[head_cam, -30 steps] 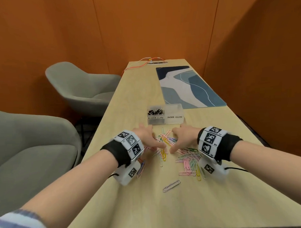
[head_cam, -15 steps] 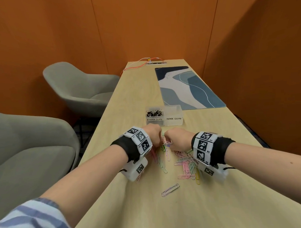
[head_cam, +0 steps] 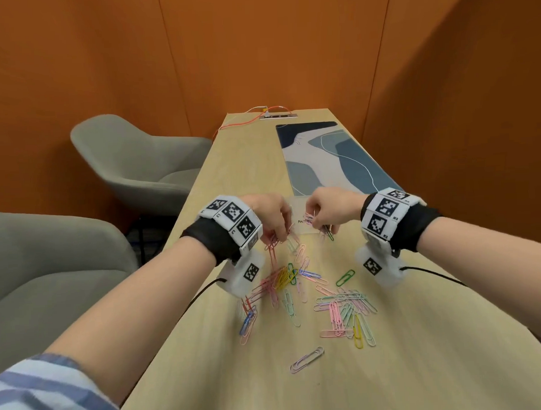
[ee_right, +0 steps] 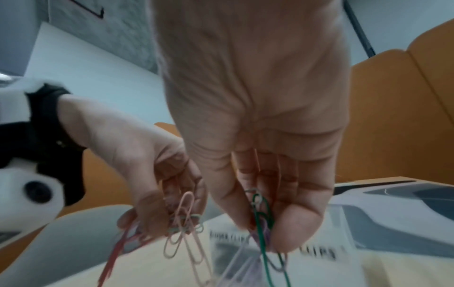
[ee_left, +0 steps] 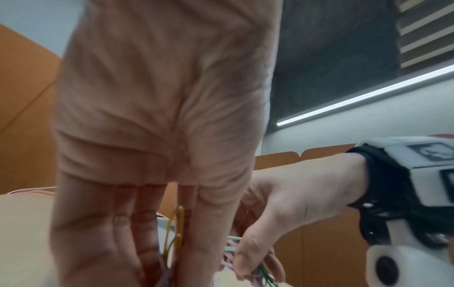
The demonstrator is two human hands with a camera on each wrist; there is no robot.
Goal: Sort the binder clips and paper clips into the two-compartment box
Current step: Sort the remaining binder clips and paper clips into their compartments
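My left hand (head_cam: 276, 223) is raised above the table and pinches a bunch of paper clips (head_cam: 272, 247), red and pink ones dangling from the fingers (ee_right: 157, 203). My right hand (head_cam: 318, 218) pinches another bunch (ee_right: 263, 223) with green and lilac clips. Both hands hover just in front of the clear two-compartment box (head_cam: 298, 208), which they mostly hide; part of its paper-clip label shows between them. Many coloured paper clips (head_cam: 343, 306) lie scattered on the wooden table (head_cam: 421, 353) nearer to me. A lone lilac clip (head_cam: 307, 360) lies closest.
A blue and white patterned mat (head_cam: 329, 160) lies behind the box at the right. A power strip with orange cables (head_cam: 278, 115) sits at the table's far end. Two grey armchairs (head_cam: 132, 157) stand left of the table. Orange walls close in on both sides.
Both hands closed on clips in the pile, then rose and moved forward toward the box, with clips dangling from them. The head view tilted down, nearer the table.
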